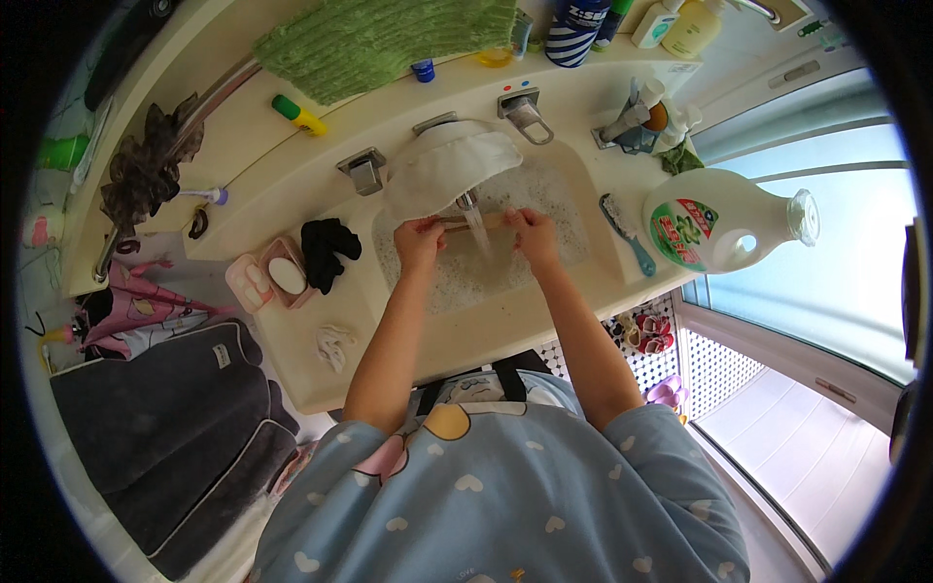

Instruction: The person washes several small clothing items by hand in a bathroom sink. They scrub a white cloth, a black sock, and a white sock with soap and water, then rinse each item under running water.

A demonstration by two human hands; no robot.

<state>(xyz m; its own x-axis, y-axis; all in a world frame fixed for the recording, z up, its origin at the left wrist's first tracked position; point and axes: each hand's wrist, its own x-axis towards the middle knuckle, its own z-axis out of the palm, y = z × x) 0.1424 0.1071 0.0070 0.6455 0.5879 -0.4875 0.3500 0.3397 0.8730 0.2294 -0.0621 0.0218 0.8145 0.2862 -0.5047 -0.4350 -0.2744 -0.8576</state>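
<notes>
Both hands hold a thin beige cloth point(459, 224), its upper edge pulled taut between them. My left hand point(418, 246) pinches one end and my right hand point(534, 237) the other. Running water point(479, 235) from the faucet spout point(466, 198) falls onto the cloth between the hands. The cloth's lower part hangs towards the foamy water and is hard to make out. Behind the hands, a white cloth item point(452, 164) is draped over the faucet and hides most of it. Suds float in the sink basin point(594, 211) under both hands.
A black cloth point(328, 251), a pink soap box point(294, 291) with white soap and a crumpled white cloth point(334, 345) lie on the left counter. To the right are a blue-handled brush point(628, 237) and a large detergent bottle point(718, 222) lying on its side. Two tap handles flank the faucet.
</notes>
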